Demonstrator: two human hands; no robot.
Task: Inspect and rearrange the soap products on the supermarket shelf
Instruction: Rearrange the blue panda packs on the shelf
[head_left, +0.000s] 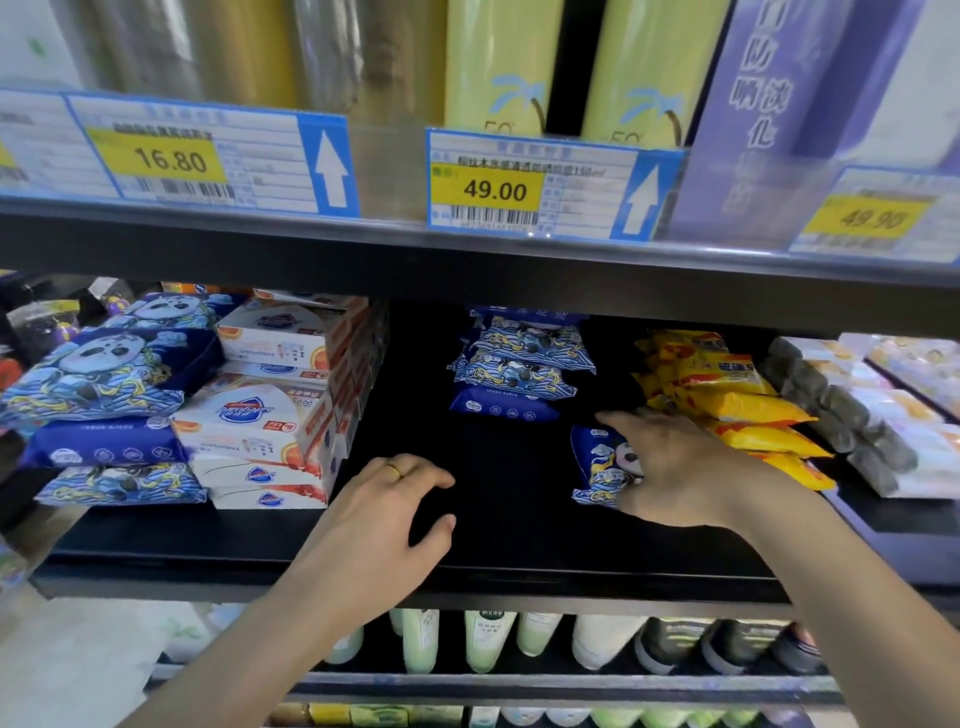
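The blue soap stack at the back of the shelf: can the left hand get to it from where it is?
Probably yes. The left hand is empty, and only bare black shelf lies between it and the stack.

Shop: price tags (493, 189), stocked shelves (467, 571)

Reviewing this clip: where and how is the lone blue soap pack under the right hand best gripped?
Grip the blue soap pack across its two long edges, coming from the open shelf front, probably thumb on the exposed left edge. It stands apart from the blue stack, and the right hand already covers its right side.
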